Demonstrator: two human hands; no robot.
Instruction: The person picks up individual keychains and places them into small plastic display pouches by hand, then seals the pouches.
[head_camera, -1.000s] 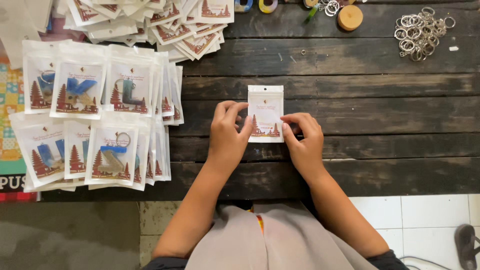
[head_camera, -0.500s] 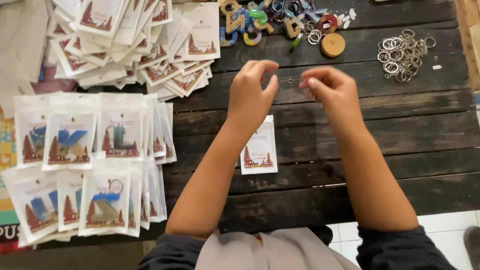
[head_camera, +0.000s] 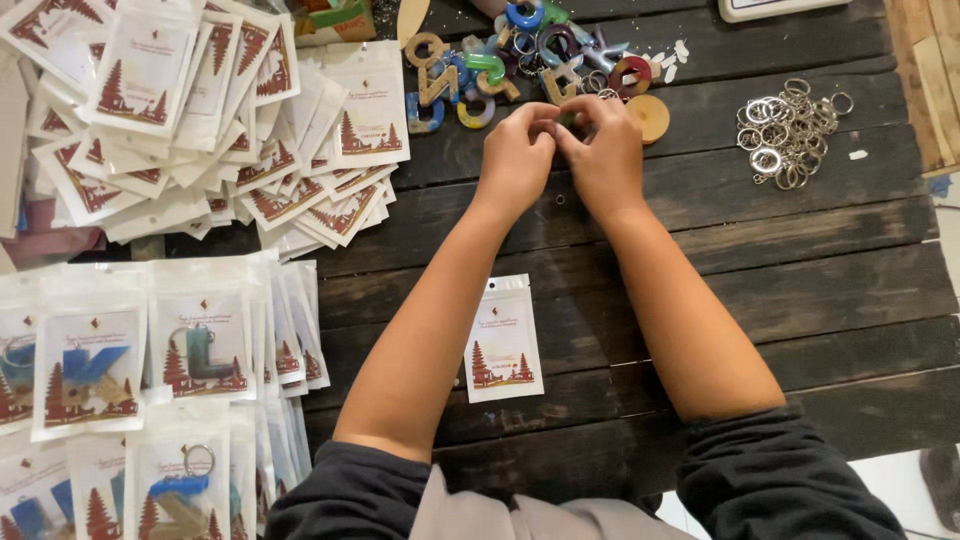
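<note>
My left hand (head_camera: 517, 152) and my right hand (head_camera: 603, 150) are stretched to the far side of the dark wooden table (head_camera: 820, 270), fingertips pinched together over one small piece at the near edge of a heap of coloured letter-shaped keychains (head_camera: 500, 65). What exactly the fingers grip is hidden. Between my forearms an empty white pouch (head_camera: 503, 338) with red tree prints lies flat on the table, untouched.
Filled pouches (head_camera: 150, 370) lie in rows at the left. A loose heap of empty printed pouches (head_camera: 200, 110) fills the far left. A pile of metal key rings (head_camera: 785, 135) sits far right, beside a round wooden disc (head_camera: 649, 117).
Both hands let go of the white pouch, left it flat on the table, and reached forward to the heap of letter keychains, where their fingertips now meet.
</note>
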